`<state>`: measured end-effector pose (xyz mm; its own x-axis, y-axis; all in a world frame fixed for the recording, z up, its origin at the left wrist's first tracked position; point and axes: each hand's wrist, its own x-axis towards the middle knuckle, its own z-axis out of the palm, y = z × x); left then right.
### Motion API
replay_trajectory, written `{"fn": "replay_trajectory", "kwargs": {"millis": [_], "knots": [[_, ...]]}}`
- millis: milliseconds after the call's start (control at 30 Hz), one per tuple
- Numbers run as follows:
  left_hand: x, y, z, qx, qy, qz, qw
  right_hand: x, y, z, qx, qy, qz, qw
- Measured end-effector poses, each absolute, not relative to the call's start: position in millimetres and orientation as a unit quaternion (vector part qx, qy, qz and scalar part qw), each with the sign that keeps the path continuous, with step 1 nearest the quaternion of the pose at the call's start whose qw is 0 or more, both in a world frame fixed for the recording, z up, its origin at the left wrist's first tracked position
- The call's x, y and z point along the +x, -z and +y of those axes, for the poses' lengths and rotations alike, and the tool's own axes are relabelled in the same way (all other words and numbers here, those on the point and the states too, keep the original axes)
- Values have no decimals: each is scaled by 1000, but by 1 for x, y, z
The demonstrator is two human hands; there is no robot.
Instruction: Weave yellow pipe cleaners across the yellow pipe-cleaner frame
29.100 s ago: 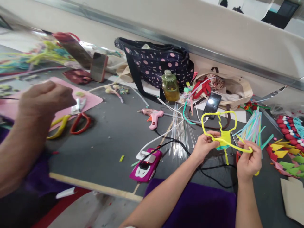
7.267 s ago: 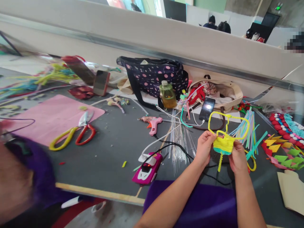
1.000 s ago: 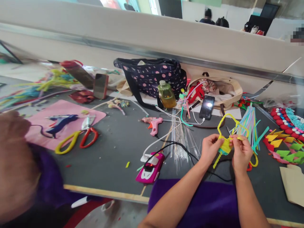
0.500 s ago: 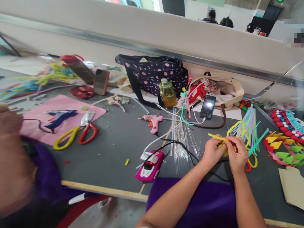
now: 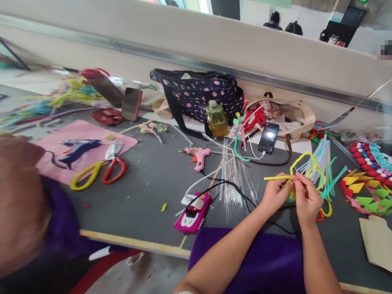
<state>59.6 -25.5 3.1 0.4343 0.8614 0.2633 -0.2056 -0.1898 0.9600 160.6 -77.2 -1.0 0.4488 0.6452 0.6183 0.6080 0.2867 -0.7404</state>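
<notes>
A yellow strip [image 5: 275, 178] is pinched in my left hand [image 5: 278, 192], its free end sticking out to the left. My right hand [image 5: 308, 196] is closed on the same yellow piece, fingertips touching those of my left hand. A yellow loop [image 5: 307, 155] rises above the fingers. Something small and greenish shows under the hands, mostly hidden. Beyond my right hand lies a bundle of pastel strips [image 5: 324, 157], with red and yellow scissor handles [image 5: 328, 207] partly covered.
Pink glue gun [image 5: 199, 157], thin wires [image 5: 234, 183] and a magenta device [image 5: 194, 214] with cables lie left of my hands. Behind stand a bottle [image 5: 217, 120], a phone [image 5: 268, 138] and bags. Another person's arm [image 5: 21, 204] is at far left, near scissors [image 5: 112, 163].
The yellow strip has shifted slightly left and lies flatter, and the yellow loop stands higher above my fingers. The other person's arm at left has moved further into view.
</notes>
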Motion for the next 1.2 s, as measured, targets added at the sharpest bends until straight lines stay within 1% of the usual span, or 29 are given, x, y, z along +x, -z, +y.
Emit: {"fn": "replay_trajectory", "kwargs": {"millis": [167, 267, 333, 467, 500, 567, 633, 733, 833, 900, 1200], "knots": [[61, -6, -25, 465, -465, 276, 701, 156, -1, -78, -588, -61, -542, 598], [61, -5, -24, 360, -467, 312, 744, 152, 0, -79, -580, -111, -518, 619], [60, -6, -23, 306, -481, 330, 753, 152, 0, -78, -577, -106, -464, 664], [56, -9, -18, 259, -526, 346, 732, 156, -2, -74, -556, -54, -305, 771], [55, -9, -17, 252, -539, 347, 725, 157, -3, -73, -546, -61, -275, 789], [53, -11, -15, 243, -563, 349, 709, 158, -3, -69, -530, -117, -234, 807], [53, -12, -13, 239, -581, 350, 695, 155, -1, -66, -516, -215, -209, 802], [53, -12, -13, 231, -591, 345, 692, 145, 3, -64, -472, -377, -211, 768], [54, -11, -14, 225, -594, 338, 694, 134, 6, -63, -427, -478, -233, 731], [55, -12, -15, 226, -589, 339, 698, 129, 7, -63, -421, -496, -229, 724], [59, -11, -21, 216, -556, 360, 717, 133, 8, -61, -436, -442, -186, 761]]}}
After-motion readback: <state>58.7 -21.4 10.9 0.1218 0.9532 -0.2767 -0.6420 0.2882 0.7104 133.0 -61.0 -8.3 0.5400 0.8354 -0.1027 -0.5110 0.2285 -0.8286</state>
